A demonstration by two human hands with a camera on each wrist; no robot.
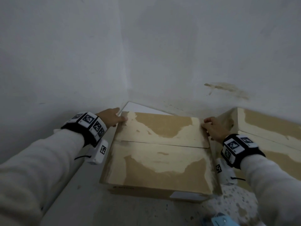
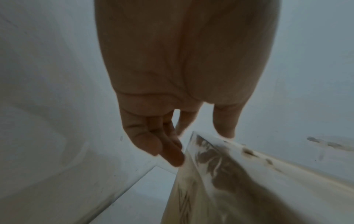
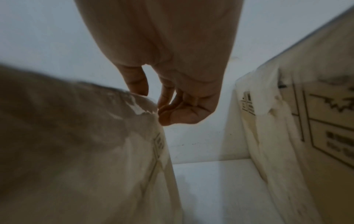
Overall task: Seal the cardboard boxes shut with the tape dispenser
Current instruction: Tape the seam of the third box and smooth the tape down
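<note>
1. Head view: your cardboard box [image 1: 159, 154] sits on the floor [image 1: 138, 212] in the wall corner with its flaps closed. A second box [image 1: 268, 128] stands just to its right. The tape dispenser [image 1: 218, 220] lies nearer you, untouched.
2. Left wrist: your left hand [image 2: 182, 75] has its fingers nearly straight, with the thumb touching the far-left corner of the cardboard box.
3. Right wrist: your right hand [image 3: 172, 68] grips the far-right corner, thumb on top and fingers curled.

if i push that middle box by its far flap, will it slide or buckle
Likely slides, not tips: the box sits low and broad on the floor. The far flap may flex first, since the seam looks untaped and slightly gapped. Its glossy patches could feel slick under the left hand and right hand.
</note>
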